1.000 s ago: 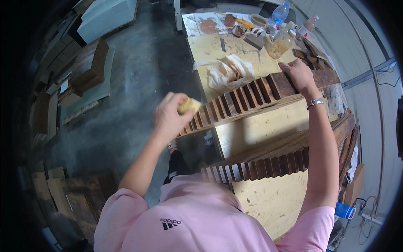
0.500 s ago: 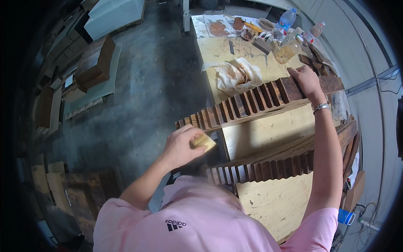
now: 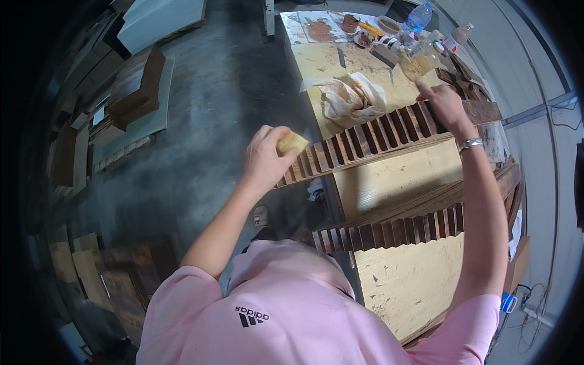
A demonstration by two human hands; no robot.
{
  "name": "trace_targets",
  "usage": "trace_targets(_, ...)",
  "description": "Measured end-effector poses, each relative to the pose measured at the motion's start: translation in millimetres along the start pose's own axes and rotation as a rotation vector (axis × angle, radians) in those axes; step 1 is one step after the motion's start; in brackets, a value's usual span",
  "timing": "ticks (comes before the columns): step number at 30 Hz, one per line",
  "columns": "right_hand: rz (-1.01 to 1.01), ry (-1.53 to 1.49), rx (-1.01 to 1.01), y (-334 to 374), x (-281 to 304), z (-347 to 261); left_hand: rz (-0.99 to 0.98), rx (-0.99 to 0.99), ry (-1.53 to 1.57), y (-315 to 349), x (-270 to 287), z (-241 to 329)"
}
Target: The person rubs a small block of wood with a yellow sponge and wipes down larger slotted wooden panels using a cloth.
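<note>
My left hand (image 3: 263, 155) is closed around a pale yellow sponge-like block (image 3: 294, 143), at the left end of a row of dark brown wooden slats (image 3: 359, 143). The stepped slats lie side by side on a long wooden board and run up to the right. At the row's right end my right hand (image 3: 447, 108) has its fingers curled over the wood; a bracelet circles that wrist. What the fingertips grip is partly hidden. Nearer to me lies a second similar row of slats (image 3: 389, 234).
A crumpled, stained white cloth (image 3: 354, 97) lies on the table (image 3: 313, 61) beyond the slats. Bottles, including a clear blue one (image 3: 417, 18), a jar (image 3: 418, 64) and a grey block (image 3: 384, 56) crowd its far right. Stacked brown wooden pieces (image 3: 137, 85) stand on the floor at left.
My left hand has moved up and away from me with the yellow block, from below the near row edge to over the slats' left end. My right hand stays at the right end.
</note>
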State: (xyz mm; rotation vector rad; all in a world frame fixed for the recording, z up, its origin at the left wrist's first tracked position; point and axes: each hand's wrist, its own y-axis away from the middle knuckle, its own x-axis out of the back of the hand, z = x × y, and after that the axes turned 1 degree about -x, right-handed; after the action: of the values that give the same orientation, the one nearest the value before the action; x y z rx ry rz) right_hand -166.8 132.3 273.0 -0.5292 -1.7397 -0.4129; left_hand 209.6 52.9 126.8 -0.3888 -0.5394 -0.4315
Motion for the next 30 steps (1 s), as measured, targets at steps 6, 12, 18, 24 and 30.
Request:
trace_targets(6,-0.033,0.073,-0.087,4.4,-2.8,-1.3,-0.217,-0.04,0.057,53.6,1.0,6.7)
trace_targets(12,0.012,0.01,-0.12,3.7,-5.3,-0.8,0.006,-0.112,-0.085,7.9,4.6,-10.3)
trace_targets(18,-0.048,0.004,-0.115,0.2,-4.0,3.8,-0.125,-0.149,-0.024,44.1,8.9,0.2)
trace_targets(24,-0.016,-0.026,-0.112,2.4,-6.3,6.2,-0.059,-0.127,-0.034,27.8,-1.7,-10.7)
trace_targets(30,0.007,-0.037,-0.109,2.4,-4.0,4.4,-0.143,-0.125,0.069,52.6,10.4,-7.2)
